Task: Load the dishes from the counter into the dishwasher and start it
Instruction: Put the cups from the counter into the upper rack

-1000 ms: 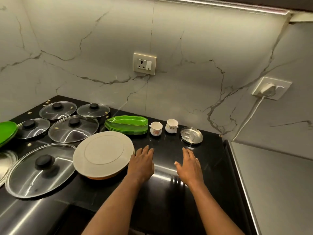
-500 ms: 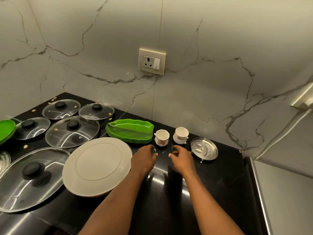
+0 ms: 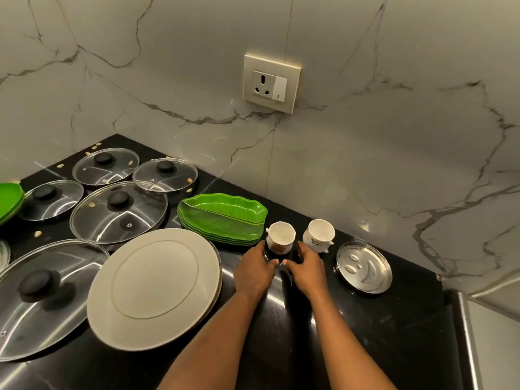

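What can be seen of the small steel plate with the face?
The small steel plate is round, shiny metal by its look, with a raised rim and a face pressed into it: two oval eyes, a dot nose, a curved mouth. It lies flat on the black counter, right of the nearest white cup, touching neither that nor the right hand.

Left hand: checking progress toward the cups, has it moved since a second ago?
Yes. The left hand has advanced away from the cream plate toward the left cup, fingertips now beside its base.
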`<action>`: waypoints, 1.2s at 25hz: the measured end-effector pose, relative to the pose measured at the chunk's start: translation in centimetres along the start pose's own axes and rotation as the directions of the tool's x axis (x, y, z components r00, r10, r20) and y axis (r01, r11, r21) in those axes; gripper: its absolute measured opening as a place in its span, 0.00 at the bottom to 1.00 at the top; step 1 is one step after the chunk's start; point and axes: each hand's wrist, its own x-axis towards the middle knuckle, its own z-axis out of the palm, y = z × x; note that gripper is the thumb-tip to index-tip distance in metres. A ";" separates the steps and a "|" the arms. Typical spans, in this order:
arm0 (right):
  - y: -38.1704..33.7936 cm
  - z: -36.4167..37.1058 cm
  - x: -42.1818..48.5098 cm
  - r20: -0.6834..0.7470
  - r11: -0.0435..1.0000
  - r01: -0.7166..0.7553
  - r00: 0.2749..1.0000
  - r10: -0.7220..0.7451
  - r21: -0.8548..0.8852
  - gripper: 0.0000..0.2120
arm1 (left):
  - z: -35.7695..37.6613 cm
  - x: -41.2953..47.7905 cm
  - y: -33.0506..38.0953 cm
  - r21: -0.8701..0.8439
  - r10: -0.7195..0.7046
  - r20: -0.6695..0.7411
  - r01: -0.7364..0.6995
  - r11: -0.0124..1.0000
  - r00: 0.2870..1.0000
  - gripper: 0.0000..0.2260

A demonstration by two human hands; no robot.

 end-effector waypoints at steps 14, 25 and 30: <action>1.3 0.3 1.0 -0.016 0.987 0.083 0.997 -0.081 0.136 0.18 | 0.6 0.2 0.3 -0.115 -0.036 -0.023 0.033 0.993 0.999 0.15; 0.1 -0.8 -6.1 -0.072 0.984 0.139 0.989 -0.132 0.107 0.20 | -3.4 -6.4 -0.3 -0.106 0.084 -0.025 -0.086 0.991 0.996 0.17; -0.1 -0.1 -10.2 -0.066 0.984 0.129 0.990 -0.121 0.124 0.20 | -5.1 -10.2 -1.5 -0.075 0.082 -0.024 -0.084 0.994 0.996 0.17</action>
